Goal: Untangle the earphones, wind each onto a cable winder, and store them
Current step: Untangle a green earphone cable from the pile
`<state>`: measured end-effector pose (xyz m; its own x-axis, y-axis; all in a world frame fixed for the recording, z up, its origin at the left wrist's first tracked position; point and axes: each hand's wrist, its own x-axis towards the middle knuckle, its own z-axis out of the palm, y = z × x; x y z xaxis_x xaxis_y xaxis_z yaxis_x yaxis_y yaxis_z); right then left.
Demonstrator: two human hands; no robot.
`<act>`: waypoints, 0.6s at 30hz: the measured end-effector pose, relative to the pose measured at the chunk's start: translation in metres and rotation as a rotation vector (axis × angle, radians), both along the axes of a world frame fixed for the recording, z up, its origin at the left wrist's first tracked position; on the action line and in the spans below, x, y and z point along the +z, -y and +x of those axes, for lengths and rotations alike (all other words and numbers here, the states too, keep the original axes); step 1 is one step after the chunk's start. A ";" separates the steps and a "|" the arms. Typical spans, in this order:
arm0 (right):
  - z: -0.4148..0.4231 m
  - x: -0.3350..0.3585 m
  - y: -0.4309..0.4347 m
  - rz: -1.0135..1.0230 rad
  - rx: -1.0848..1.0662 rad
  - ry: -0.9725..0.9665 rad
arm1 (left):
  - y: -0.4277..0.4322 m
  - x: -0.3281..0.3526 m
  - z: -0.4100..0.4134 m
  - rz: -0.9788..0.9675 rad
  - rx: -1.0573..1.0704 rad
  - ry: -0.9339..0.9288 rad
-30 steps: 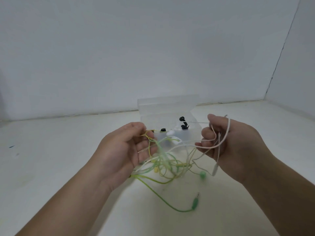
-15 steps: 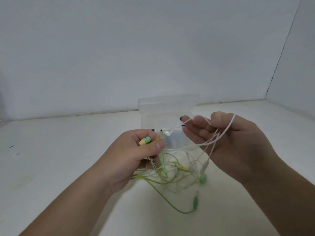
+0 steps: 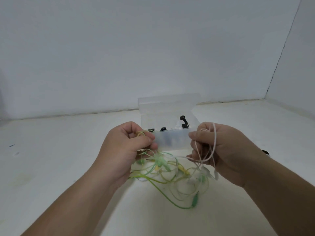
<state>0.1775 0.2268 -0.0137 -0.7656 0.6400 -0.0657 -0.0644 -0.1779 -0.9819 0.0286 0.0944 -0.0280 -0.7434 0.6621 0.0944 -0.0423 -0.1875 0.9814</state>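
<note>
head view: nearest the camera a green plug (image 3: pixel 194 201) dangles off a tangle of cords (image 3: pixel 170 172) hanging between both hands above the white table (image 3: pixel 51 167). left hand (image 3: pixel 125 150) has its fingers curled tight, pinching yellow-green cord. right hand (image 3: pixel 219 150) is curled shut around white cord (image 3: pixel 214 147) looped over it. past them sits a clear plastic box (image 3: pixel 170 108), lid up, small black pieces inside.

A tangle of green and yellow earphone cables (image 3: pixel 163 169) is being gripped by the left hand (image 3: pixel 126 147), while white cable (image 3: pixel 214 145) is being pinched by the right hand (image 3: pixel 219 150). A clear box (image 3: pixel 170 116) (lid open) is being left behind them on the white surface (image 3: pixel 51 159).
</note>
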 end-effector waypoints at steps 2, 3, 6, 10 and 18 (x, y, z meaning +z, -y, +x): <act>0.000 0.002 -0.005 -0.016 -0.126 -0.064 | -0.001 -0.001 -0.006 -0.019 0.117 0.034; 0.000 0.002 -0.009 -0.028 -0.223 -0.102 | -0.001 -0.001 -0.011 -0.010 0.175 0.062; 0.003 0.003 -0.027 -0.007 -0.507 -0.147 | 0.004 0.001 -0.032 0.009 0.359 0.100; 0.016 0.006 -0.038 0.081 -0.711 -0.123 | 0.016 0.004 -0.054 -0.123 0.658 -0.040; 0.010 0.006 -0.030 0.230 -0.334 0.065 | 0.015 -0.004 -0.042 -0.571 0.595 -0.892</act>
<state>0.1876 0.2569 -0.0081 -0.5120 0.8564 0.0668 -0.0179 0.0671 -0.9976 -0.0130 0.0795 -0.0319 -0.7679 0.3531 0.5344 0.6358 0.5211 0.5693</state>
